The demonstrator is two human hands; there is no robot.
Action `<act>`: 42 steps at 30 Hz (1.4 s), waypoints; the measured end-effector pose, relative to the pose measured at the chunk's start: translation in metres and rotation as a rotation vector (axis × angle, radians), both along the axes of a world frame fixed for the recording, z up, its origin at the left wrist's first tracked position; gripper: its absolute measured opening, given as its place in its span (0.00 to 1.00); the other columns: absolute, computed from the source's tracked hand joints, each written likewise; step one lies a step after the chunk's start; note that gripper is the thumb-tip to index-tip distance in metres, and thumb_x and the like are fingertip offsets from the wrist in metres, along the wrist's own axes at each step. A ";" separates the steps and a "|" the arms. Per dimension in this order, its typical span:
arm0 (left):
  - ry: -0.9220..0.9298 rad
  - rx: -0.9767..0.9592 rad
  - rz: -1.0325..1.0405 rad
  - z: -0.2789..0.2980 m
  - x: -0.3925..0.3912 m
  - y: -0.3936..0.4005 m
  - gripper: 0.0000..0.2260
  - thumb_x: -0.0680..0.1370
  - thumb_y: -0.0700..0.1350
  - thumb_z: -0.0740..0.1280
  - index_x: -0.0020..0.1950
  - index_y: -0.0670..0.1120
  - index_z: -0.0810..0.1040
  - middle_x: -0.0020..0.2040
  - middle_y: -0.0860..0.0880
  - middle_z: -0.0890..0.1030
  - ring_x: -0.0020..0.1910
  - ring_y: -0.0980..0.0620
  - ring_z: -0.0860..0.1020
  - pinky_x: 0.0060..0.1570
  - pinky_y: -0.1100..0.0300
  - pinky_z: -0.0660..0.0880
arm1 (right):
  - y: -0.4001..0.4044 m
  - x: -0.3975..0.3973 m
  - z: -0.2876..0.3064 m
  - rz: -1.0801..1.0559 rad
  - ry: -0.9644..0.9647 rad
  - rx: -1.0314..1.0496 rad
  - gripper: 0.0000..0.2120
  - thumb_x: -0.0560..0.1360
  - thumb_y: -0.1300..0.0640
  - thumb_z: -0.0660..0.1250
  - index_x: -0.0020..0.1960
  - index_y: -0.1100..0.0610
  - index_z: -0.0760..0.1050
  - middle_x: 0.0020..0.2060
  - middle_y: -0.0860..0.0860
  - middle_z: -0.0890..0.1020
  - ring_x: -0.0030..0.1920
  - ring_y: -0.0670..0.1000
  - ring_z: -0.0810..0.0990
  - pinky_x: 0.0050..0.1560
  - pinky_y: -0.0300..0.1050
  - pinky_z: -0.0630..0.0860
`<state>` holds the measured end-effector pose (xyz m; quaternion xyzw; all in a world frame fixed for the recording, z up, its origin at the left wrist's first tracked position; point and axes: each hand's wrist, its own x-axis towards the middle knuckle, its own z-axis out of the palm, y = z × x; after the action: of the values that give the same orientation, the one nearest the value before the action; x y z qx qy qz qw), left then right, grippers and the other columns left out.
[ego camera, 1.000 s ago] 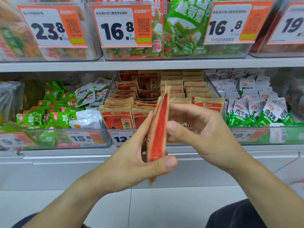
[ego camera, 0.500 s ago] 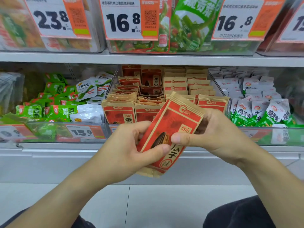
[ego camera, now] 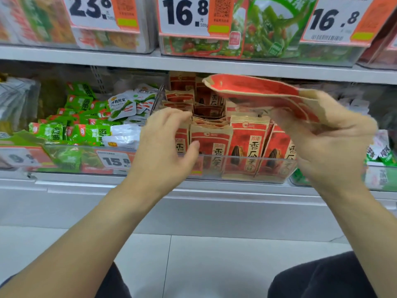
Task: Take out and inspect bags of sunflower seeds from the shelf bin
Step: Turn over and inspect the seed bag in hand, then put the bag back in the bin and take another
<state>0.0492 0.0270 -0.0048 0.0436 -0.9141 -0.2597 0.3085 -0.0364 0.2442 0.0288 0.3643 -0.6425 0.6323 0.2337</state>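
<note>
Seed bag [ego camera: 253,91] held above the bin [ego camera: 236,168]
Right hand [ego camera: 330,147], blurred, apparently grips it; left hand [ego camera: 165,138], fingers loosely spread, at bin front.

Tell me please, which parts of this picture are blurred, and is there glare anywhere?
Head view: the right hand and the seed bag it holds are smeared by motion; the left hand is sharper. The bags standing in the clear bin read clearly. Soft reflections haze the bin's front wall. The price tags above look slightly soft, and the shelf edge bows a little from the wide lens.
</note>
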 end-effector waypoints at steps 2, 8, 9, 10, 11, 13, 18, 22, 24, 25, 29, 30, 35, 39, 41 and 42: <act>-0.056 -0.066 0.010 -0.004 -0.003 0.003 0.24 0.73 0.52 0.67 0.67 0.45 0.77 0.65 0.48 0.76 0.69 0.47 0.70 0.69 0.54 0.62 | -0.011 -0.015 -0.004 -0.058 0.132 0.069 0.15 0.76 0.66 0.74 0.62 0.67 0.78 0.57 0.58 0.83 0.56 0.53 0.84 0.60 0.49 0.79; -0.112 -0.024 0.034 -0.002 -0.005 0.005 0.24 0.73 0.55 0.63 0.68 0.50 0.75 0.64 0.51 0.72 0.68 0.50 0.65 0.63 0.60 0.57 | -0.048 -0.056 -0.018 -0.206 0.359 0.450 0.15 0.74 0.68 0.73 0.59 0.61 0.84 0.58 0.57 0.83 0.59 0.51 0.81 0.63 0.35 0.75; -0.109 -0.018 0.028 -0.002 -0.005 0.004 0.23 0.74 0.55 0.63 0.68 0.50 0.75 0.64 0.52 0.72 0.68 0.50 0.65 0.64 0.60 0.58 | -0.053 -0.062 -0.019 -0.212 0.325 0.515 0.15 0.74 0.68 0.72 0.60 0.60 0.84 0.59 0.56 0.83 0.59 0.51 0.81 0.63 0.35 0.75; -0.106 -0.010 0.019 -0.003 -0.005 0.003 0.22 0.74 0.55 0.64 0.67 0.51 0.75 0.63 0.53 0.71 0.68 0.51 0.64 0.64 0.60 0.58 | -0.057 -0.067 -0.020 -0.218 0.293 0.572 0.15 0.74 0.67 0.72 0.60 0.59 0.84 0.59 0.55 0.83 0.59 0.51 0.81 0.63 0.35 0.75; -0.103 0.003 0.011 -0.003 -0.005 0.003 0.21 0.75 0.54 0.65 0.67 0.51 0.75 0.63 0.54 0.71 0.68 0.52 0.64 0.63 0.60 0.57 | -0.060 -0.071 -0.018 -0.224 0.263 0.613 0.14 0.76 0.64 0.72 0.60 0.57 0.84 0.59 0.54 0.84 0.59 0.50 0.82 0.64 0.37 0.75; -0.098 0.019 0.000 -0.004 -0.005 0.002 0.21 0.75 0.54 0.65 0.67 0.52 0.75 0.61 0.55 0.70 0.67 0.53 0.64 0.63 0.60 0.57 | -0.067 -0.078 -0.013 -0.219 0.171 0.657 0.12 0.77 0.60 0.72 0.61 0.55 0.84 0.58 0.52 0.84 0.58 0.50 0.82 0.64 0.42 0.77; -0.094 0.045 -0.009 -0.004 -0.006 0.000 0.21 0.73 0.55 0.62 0.65 0.53 0.76 0.62 0.55 0.72 0.69 0.52 0.64 0.63 0.59 0.58 | -0.085 -0.095 -0.003 -0.227 -0.028 0.902 0.13 0.82 0.52 0.66 0.65 0.50 0.80 0.56 0.50 0.84 0.57 0.52 0.82 0.58 0.47 0.78; -0.068 0.060 0.009 -0.003 -0.009 0.000 0.15 0.78 0.51 0.67 0.65 0.54 0.76 0.61 0.56 0.71 0.69 0.53 0.62 0.64 0.59 0.59 | -0.101 -0.107 0.005 -0.271 -0.094 1.100 0.13 0.82 0.52 0.66 0.66 0.49 0.79 0.62 0.52 0.82 0.54 0.51 0.78 0.51 0.41 0.71; -0.056 0.057 0.010 -0.004 -0.010 0.001 0.15 0.78 0.50 0.68 0.64 0.54 0.75 0.61 0.56 0.70 0.69 0.54 0.61 0.63 0.60 0.58 | -0.111 -0.112 0.008 -0.287 -0.130 1.203 0.14 0.83 0.53 0.65 0.68 0.49 0.78 0.65 0.51 0.80 0.55 0.52 0.78 0.50 0.40 0.69; -0.050 0.050 0.010 -0.004 -0.010 0.001 0.15 0.78 0.50 0.68 0.64 0.54 0.75 0.61 0.57 0.69 0.68 0.55 0.61 0.63 0.60 0.57 | -0.115 -0.114 0.008 -0.295 -0.141 1.244 0.15 0.83 0.53 0.65 0.69 0.49 0.78 0.66 0.50 0.80 0.57 0.52 0.78 0.50 0.41 0.69; -0.035 0.042 0.013 -0.006 -0.011 0.002 0.14 0.78 0.53 0.64 0.63 0.55 0.75 0.60 0.56 0.69 0.67 0.55 0.62 0.62 0.61 0.56 | -0.131 -0.123 0.008 -0.352 -0.135 1.340 0.16 0.84 0.52 0.62 0.70 0.50 0.76 0.65 0.50 0.80 0.54 0.52 0.77 0.49 0.43 0.70; -0.037 0.042 0.015 -0.006 -0.011 0.002 0.15 0.76 0.54 0.62 0.62 0.55 0.75 0.60 0.57 0.70 0.66 0.55 0.62 0.62 0.61 0.56 | -0.134 -0.126 0.006 -0.364 -0.123 1.356 0.15 0.84 0.52 0.62 0.69 0.50 0.77 0.64 0.50 0.80 0.53 0.52 0.77 0.49 0.43 0.70; -0.049 0.031 0.023 -0.008 -0.014 0.001 0.16 0.73 0.55 0.60 0.59 0.55 0.75 0.58 0.57 0.70 0.64 0.55 0.63 0.58 0.62 0.54 | -0.142 -0.139 -0.004 -0.363 -0.111 1.383 0.12 0.82 0.54 0.65 0.64 0.51 0.81 0.57 0.49 0.83 0.50 0.51 0.78 0.50 0.45 0.74; -0.042 0.041 0.046 -0.009 -0.017 0.003 0.15 0.72 0.54 0.61 0.58 0.55 0.75 0.57 0.56 0.71 0.63 0.54 0.63 0.59 0.61 0.55 | -0.143 -0.145 -0.010 -0.388 -0.110 1.408 0.11 0.81 0.54 0.66 0.62 0.52 0.81 0.54 0.50 0.83 0.48 0.51 0.78 0.51 0.46 0.77; -0.040 0.044 0.052 -0.009 -0.017 0.004 0.15 0.72 0.54 0.61 0.57 0.55 0.75 0.57 0.56 0.71 0.63 0.54 0.63 0.59 0.60 0.55 | -0.144 -0.146 -0.011 -0.396 -0.110 1.414 0.11 0.82 0.53 0.66 0.61 0.53 0.81 0.51 0.50 0.83 0.49 0.52 0.79 0.49 0.46 0.76; -0.037 0.046 0.054 -0.010 -0.016 0.005 0.15 0.72 0.54 0.61 0.57 0.55 0.75 0.57 0.56 0.71 0.63 0.54 0.63 0.59 0.60 0.55 | -0.144 -0.144 -0.010 -0.384 -0.121 1.423 0.12 0.82 0.51 0.65 0.61 0.53 0.81 0.51 0.50 0.82 0.50 0.52 0.80 0.48 0.46 0.75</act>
<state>0.0328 0.0315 -0.0143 0.0800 -0.9118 -0.2714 0.2974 -0.1802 0.1005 0.0187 0.2735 -0.9613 0.0296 0.0115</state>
